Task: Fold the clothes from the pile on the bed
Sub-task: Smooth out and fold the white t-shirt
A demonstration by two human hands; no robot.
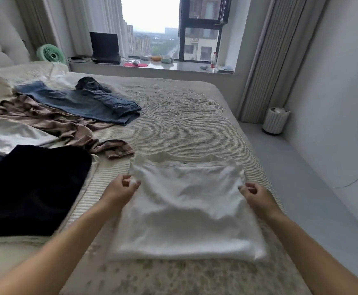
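At the near edge of the bed (184, 116), a white T-shirt (186, 209) is held at both sides. L. hand (121, 189): fingers curled, fabric of the shirt's left edge pinched between thumb and fingertips. R. hand (255, 195): fingers curled likewise, right edge of the shirt pinched. Both pinch points are level w/ each other, approx. midway up the garment. Shirt is laid flat, partly folded into a rough rectangle, collar at the far end, lower hem toward the viewer; upper layer is lifted slightly and rumpled between the hands.

Remaining pile, left side of bed, apart from the shirt:
- black garment (31, 188), spread flat, nearest to the l. forearm.
- brown garment (52, 122), crumpled, one cuff lying just beside the shirt's far-left corner.
- white garment (10, 135), flat, partly under the black one.
- jeans (78, 103), spread out, w/ a folded denim item (118, 103) on top.
- dark bundle (91, 84), crumpled, beyond the jeans.

Beyond the bed: window sill (173, 68) w/ laptop (104, 48), bottle (213, 60), misc. small items not identifiable. Green fan (50, 54) at the far-left corner. White bin (275, 121) on the floor, right of bed, by the curtain (274, 60).
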